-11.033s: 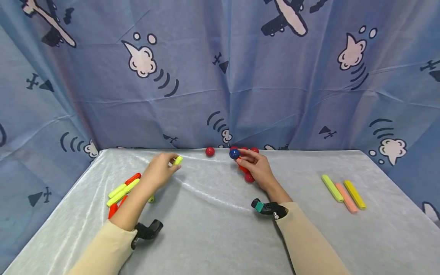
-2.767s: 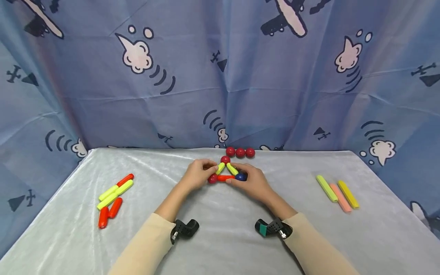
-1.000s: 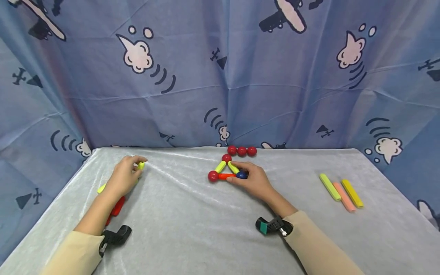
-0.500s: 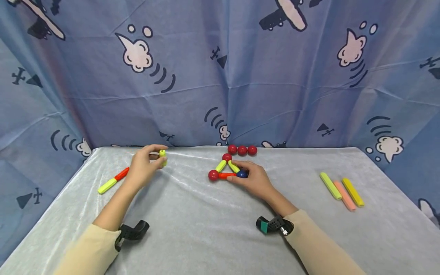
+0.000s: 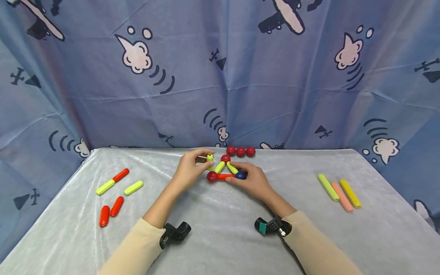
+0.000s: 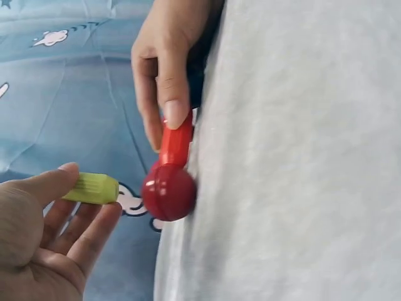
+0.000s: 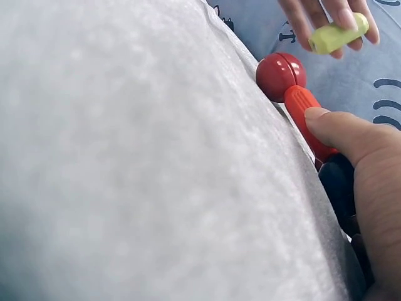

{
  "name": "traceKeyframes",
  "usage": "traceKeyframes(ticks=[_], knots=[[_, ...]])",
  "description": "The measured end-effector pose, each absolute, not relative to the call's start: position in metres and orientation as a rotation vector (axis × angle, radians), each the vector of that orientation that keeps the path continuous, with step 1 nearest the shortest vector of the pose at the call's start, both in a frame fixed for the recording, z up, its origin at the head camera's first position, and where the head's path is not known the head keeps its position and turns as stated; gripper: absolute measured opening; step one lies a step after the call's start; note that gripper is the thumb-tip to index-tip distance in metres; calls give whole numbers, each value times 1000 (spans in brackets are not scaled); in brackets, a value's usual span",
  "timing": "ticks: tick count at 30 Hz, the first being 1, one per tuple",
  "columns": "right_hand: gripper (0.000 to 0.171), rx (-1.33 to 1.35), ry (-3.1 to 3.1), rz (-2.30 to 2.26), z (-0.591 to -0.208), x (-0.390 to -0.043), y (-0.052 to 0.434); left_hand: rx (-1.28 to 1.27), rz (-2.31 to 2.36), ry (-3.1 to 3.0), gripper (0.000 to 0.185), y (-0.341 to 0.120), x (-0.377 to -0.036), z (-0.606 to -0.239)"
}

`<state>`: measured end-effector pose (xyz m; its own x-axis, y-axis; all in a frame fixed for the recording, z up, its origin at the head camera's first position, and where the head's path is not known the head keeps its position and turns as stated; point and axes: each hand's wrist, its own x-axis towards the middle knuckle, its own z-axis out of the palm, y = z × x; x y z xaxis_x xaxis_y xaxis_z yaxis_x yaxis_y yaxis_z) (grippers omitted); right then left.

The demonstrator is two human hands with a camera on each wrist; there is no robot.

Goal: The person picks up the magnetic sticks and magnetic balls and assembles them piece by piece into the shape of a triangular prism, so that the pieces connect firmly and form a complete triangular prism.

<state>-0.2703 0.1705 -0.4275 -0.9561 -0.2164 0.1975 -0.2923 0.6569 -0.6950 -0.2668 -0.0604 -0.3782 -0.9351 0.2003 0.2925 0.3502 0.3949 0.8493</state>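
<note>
Left hand [image 5: 188,172] pinches a yellow-green stick [image 5: 210,160] just above the triangle's near red ball [image 5: 212,176], right hand [image 5: 252,182] presses thumb on the orange stick [image 5: 225,177], fingers curled round blue ball [image 5: 240,175], three red balls [image 5: 240,151] behind on the grey cloth [image 5: 220,214].

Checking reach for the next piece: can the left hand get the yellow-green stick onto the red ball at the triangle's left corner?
Probably yes. The left hand pinches the yellow-green stick just above the red ball, with nothing between them.

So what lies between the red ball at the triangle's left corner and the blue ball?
An orange stick joins the red ball to the blue ball; the right hand touches it. The head view shows this.
</note>
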Motion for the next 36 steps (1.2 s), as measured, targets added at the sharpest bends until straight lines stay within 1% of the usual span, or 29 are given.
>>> traceKeyframes(ticks=[10, 18, 21, 27, 29, 31, 34, 36], knots=[[60, 438, -2759, 1179, -427, -270, 170, -574, -1577, -2469, 32, -57, -269, -396], [60, 447, -2761, 1152, -429, -268, 169, -546, -1646, -2477, 43, -58, -269, -411], [51, 483, -2737, 1156, -429, -267, 169, -524, -1621, -2495, 41, -59, -270, -414], [20, 615, -2648, 1296, -428, -264, 171, -323, -1485, -2547, 28, -65, -273, -420], [17, 592, -2597, 1296, -427, -265, 172, -299, -1475, -2561, 26, -67, -273, -421], [24, 546, -2568, 1274, -425, -265, 173, -322, -1491, -2568, 25, -68, -274, -421], [45, 509, -2600, 1249, -424, -267, 174, -371, -1524, -2577, 25, -67, -275, -420], [55, 545, -2659, 1262, -424, -267, 175, -385, -1550, -2590, 26, -67, -275, -420]])
